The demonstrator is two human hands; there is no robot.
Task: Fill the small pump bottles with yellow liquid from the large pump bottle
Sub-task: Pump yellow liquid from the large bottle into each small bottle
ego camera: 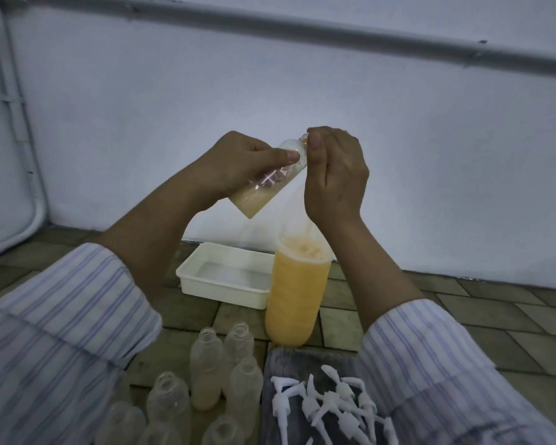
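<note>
left hand (238, 162) – grips small bottle (267, 184) (tilted) | right hand (334, 175) – pinches its neck

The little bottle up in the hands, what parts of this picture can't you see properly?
- Small bottle, head view: its mouth is hidden behind the right hand; the left hand covers its side.
- Large bottle: its top is blurred.
- Empty bottles: the nearest are cut off by the bottom edge.

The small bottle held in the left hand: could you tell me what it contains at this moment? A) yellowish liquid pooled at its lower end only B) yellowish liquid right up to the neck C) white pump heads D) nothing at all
A: the small bottle, gripped tilted by the left hand, shows yellowish liquid only at its lower end, and the part above it is clear.
</note>
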